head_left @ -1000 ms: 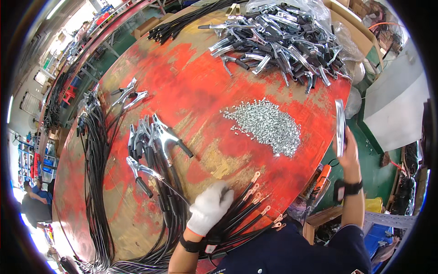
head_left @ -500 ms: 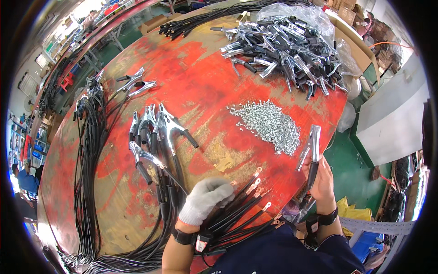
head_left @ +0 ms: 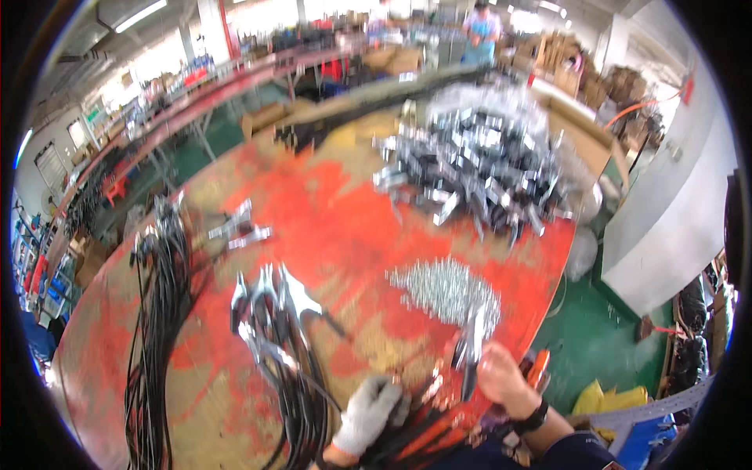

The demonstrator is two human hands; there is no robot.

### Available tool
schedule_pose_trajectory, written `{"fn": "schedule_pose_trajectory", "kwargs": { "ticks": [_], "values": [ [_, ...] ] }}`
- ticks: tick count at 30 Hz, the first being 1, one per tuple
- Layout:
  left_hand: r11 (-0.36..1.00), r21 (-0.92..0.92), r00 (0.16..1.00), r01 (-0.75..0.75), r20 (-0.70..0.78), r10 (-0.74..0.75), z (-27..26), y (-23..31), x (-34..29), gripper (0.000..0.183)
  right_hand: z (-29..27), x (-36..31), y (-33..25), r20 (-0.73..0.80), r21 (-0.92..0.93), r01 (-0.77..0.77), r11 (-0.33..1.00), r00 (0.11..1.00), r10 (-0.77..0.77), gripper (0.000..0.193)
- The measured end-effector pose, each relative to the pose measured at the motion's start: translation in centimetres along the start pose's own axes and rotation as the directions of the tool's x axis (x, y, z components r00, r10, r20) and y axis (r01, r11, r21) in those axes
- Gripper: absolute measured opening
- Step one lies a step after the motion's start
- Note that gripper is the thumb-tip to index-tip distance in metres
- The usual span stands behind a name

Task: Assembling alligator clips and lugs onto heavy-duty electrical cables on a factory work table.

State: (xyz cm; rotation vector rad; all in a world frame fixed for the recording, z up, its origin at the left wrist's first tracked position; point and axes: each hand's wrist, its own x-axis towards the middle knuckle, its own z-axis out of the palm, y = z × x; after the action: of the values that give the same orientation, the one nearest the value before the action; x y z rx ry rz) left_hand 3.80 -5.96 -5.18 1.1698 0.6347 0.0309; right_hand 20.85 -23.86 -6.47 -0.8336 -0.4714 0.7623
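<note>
Two hands at near edge of red worktable (head_left: 337, 204): gloved left hand (head_left: 368, 415) closed on black cable ends (head_left: 407, 435); bare right hand (head_left: 501, 376) grips metal clamp (head_left: 472, 345), upright, just below pile of small silver parts (head_left: 446, 286). Frame blurred; finer detail unclear.

Gloved left hand (head_left: 372, 411) rests on black cables (head_left: 301, 407); bare right hand (head_left: 501, 376) grips a metal clamp (head_left: 472, 345).
</note>
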Motion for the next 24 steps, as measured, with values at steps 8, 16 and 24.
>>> {"fn": "schedule_pose_trajectory", "kwargs": {
  "ticks": [8,16,24],
  "values": [
    [0.979,-0.057,0.98,-0.196,-0.053,0.193,0.1,-1.0,-2.1,0.04,2.8,-0.2,0.5,-0.022,0.078,-0.213,0.974,0.976,0.216,0.069],
    [0.978,0.159,0.986,-0.133,-0.078,0.147,0.7,0.7,-1.3,0.052,4.6,0.8,-0.5,0.023,-0.134,-0.35,0.927,0.934,0.356,0.078],
    [0.911,0.398,0.991,-0.109,-0.029,0.132,0.9,1.5,-1.7,0.04,5.3,0.1,-1.0,0.273,-0.342,-0.14,0.929,0.932,0.24,0.085]
  ]
}}
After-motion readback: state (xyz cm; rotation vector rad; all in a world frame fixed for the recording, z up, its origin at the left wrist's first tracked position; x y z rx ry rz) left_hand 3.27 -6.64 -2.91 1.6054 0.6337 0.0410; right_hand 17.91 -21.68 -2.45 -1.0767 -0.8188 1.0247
